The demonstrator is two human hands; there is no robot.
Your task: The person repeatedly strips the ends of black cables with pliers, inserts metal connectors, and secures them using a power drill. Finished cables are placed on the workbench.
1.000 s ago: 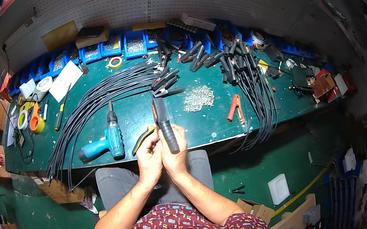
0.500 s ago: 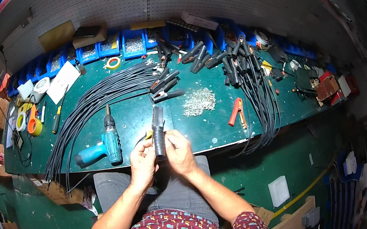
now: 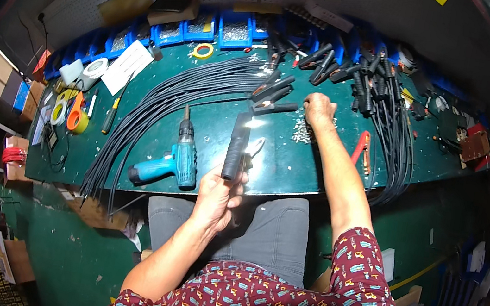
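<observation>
My left hand is closed around the lower end of a ribbed black clamp, held upright over the front edge of the bench. A shiny pale piece shows beside its handle; what it is I cannot tell. My right hand reaches out to a pile of small silvery metal parts. Its fingers are curled at the pile's far side, and whatever they grip is hidden. Several black clamps lie just beyond the held one. A red clamp with a copper-coloured jaw rests right of my right forearm.
A teal cordless drill lies on the green bench, left of my left hand. Bundled black cables curve behind it. More cables with clamps hang over the right edge. Blue parts bins line the back; tape rolls stand left.
My right hand has left the black clamp and stretched forward to the metal parts. My left hand keeps hold of the clamp. The whole view has shifted, with the bench now further right and higher.
</observation>
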